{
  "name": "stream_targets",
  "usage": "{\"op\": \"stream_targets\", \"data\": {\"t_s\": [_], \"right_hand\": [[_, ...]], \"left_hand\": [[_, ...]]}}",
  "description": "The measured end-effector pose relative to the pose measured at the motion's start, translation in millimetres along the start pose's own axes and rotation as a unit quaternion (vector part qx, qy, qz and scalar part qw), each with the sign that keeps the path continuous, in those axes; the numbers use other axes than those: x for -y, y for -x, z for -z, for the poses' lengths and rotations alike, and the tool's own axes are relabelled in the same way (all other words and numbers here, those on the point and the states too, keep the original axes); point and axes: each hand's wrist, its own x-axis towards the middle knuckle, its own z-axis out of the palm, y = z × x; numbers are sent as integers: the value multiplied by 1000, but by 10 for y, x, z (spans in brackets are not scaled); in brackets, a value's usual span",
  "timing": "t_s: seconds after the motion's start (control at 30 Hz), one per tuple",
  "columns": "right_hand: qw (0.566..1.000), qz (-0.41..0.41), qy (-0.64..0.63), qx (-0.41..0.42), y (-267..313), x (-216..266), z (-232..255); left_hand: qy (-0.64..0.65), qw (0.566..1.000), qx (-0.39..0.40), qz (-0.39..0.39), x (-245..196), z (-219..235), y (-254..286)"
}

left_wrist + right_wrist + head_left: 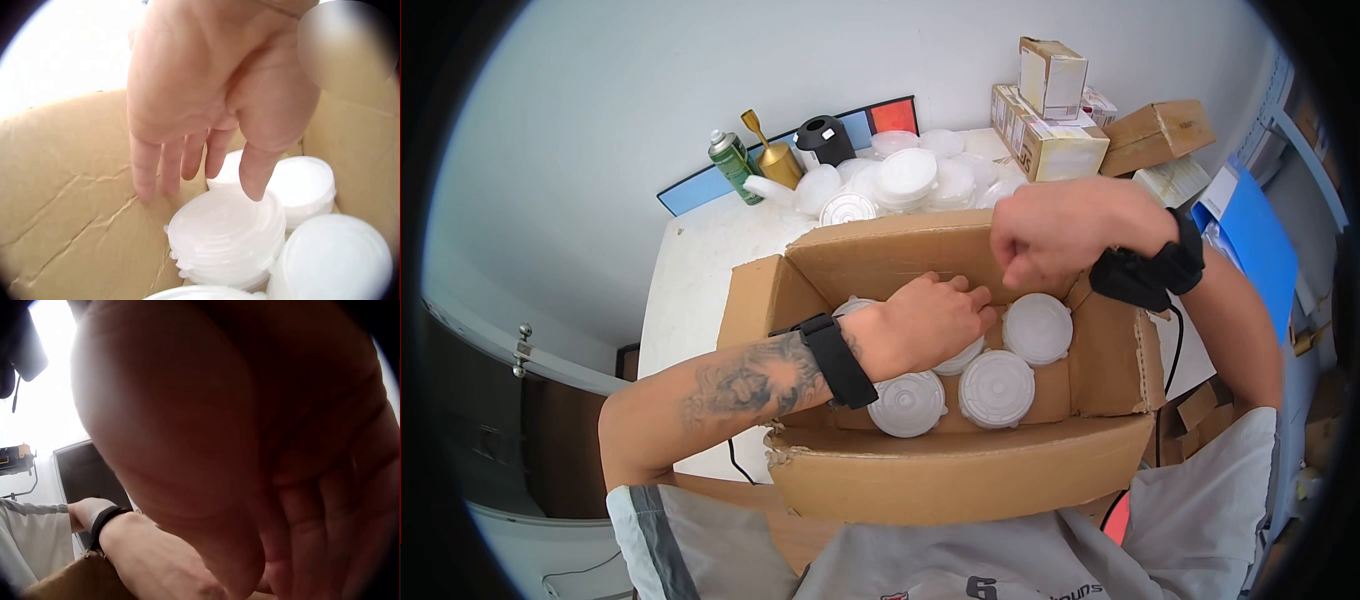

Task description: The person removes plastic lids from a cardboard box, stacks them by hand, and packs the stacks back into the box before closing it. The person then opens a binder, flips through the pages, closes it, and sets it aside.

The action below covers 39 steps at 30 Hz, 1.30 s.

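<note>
My left hand (925, 322) reaches into an open cardboard box (960, 482), palm down with its fingers hanging loosely and nothing in them. In the left wrist view its thumb overlaps the top of a stack of round white plastic lids (225, 234). More round white lidded pieces (997, 388) stand on the box floor, some of them partly hidden under this hand. Over the far right rim of the box is my right hand (1065, 230), its fingers loosely bent and bare of any object. The right wrist view is mostly filled by its dark palm (187, 425).
Behind the box, a heap of white round tubs and lids (905, 175) covers part of the white table (690, 290). A green spray can (734, 168), a gold object (778, 160) and a black cylinder (825, 142) stand back left. Small cartons (1050, 140) and a blue folder (1250, 240) are at right.
</note>
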Motion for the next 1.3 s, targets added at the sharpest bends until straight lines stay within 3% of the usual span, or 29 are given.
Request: {"op": "stream_targets", "data": {"t_s": [0.03,0.13,0.17,0.23,0.27,0.3,0.33,0.43,0.5,0.53,0.63,0.7,0.73,0.77,0.83,0.87,0.93,0.97,1.03,1.1,1.13,1.17,1.23,1.3], "right_hand": [[998,11,13,66,-84,24,-116],[980,-39,160,111,-135,139,-470],[964,-41,201,170,-219,174,-549],[949,-45,230,213,-277,227,-643],[949,-46,231,211,-288,131,-780],[965,42,249,65,-294,-32,-977],[954,132,258,-80,-263,-41,-1021],[968,93,229,-36,-305,-60,-1018],[958,94,258,-87,-315,-87,-1095],[959,58,275,-44,-337,-24,-1058],[965,9,257,44,-271,102,-858],[970,-2,240,50,-299,-7,-898],[974,7,226,31,-263,-41,-892],[979,60,196,-21,-223,-81,-900],[987,-13,160,23,-206,73,-802],[985,-10,169,28,-250,77,-821],[963,-6,256,79,-364,-39,-950],[958,-6,274,81,-385,4,-958],[961,-2,267,68,-375,39,-942],[955,-22,279,96,-395,118,-899],[955,-35,269,121,-419,146,-892],[954,-39,272,117,-434,149,-898],[961,-36,257,94,-444,148,-918],[966,-27,243,78,-427,135,-925]], "left_hand": [[-23,999,-15,-20,-6,-35,-22],[-27,1000,4,-5,15,-28,-32],[-27,1000,5,-10,-2,0,-24],[-54,998,-27,11,-42,51,12],[-57,998,-28,12,-59,70,20],[-71,996,-38,26,-93,80,35],[-83,995,-47,41,-133,65,56],[-71,991,-96,62,-181,21,107],[-76,988,-123,62,-181,-86,46],[-84,983,-149,59,-155,-100,53],[-57,988,-131,54,-119,-91,42],[-103,974,-175,95,-273,30,179],[-112,956,-261,70,-322,203,360],[8,971,-237,35,-337,580,623],[101,967,-233,22,-311,773,877],[104,965,-240,30,-286,715,903],[43,987,-152,6,-219,575,859],[42,985,-167,18,-174,699,953],[105,993,-21,46,77,1029,1115],[201,963,-157,86,564,1141,1334],[333,909,-221,124,862,1247,1549],[444,811,-321,204,1099,1241,1850],[360,679,-508,389,2042,755,2306],[113,622,-495,596,2943,-85,2808]]}}
